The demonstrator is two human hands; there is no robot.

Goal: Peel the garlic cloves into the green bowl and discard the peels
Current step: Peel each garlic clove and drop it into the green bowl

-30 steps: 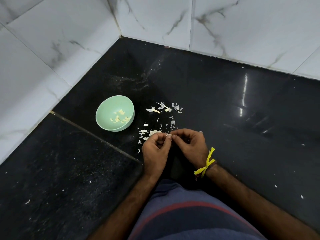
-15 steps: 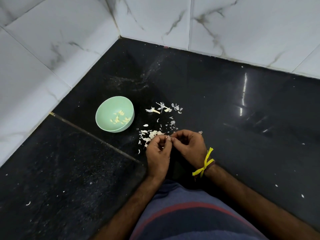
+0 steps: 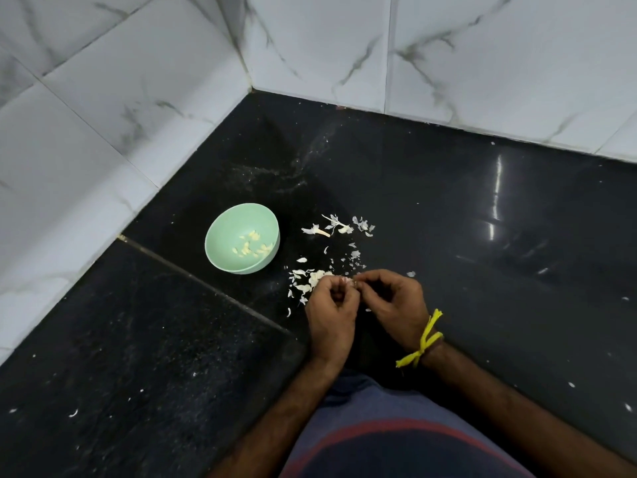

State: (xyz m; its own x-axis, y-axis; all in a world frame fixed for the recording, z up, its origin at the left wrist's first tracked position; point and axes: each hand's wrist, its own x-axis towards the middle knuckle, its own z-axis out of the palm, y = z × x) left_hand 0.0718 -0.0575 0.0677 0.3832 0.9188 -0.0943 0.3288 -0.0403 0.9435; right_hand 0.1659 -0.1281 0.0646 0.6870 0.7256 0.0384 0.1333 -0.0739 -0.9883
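Observation:
A green bowl (image 3: 220, 232) sits on the black counter and holds several peeled garlic cloves (image 3: 251, 248). My left hand (image 3: 331, 315) and my right hand (image 3: 396, 305) meet fingertip to fingertip just right of the bowl, pinching a small garlic clove (image 3: 349, 281) between them; most of it is hidden by the fingers. A heap of white peels (image 3: 308, 282) lies under and left of my left fingers. More peels and a stem piece (image 3: 339, 226) lie farther back.
The black stone counter (image 3: 482, 270) runs into a corner of white marbled wall tiles (image 3: 138, 98). A seam crosses the counter in front of the bowl. Small white flecks dot the surface. A yellow thread (image 3: 422, 343) is tied around my right wrist.
Both hands stay joined on the clove with only slight finger shifts, drifting a little toward me. The bowl and peels lie where they were.

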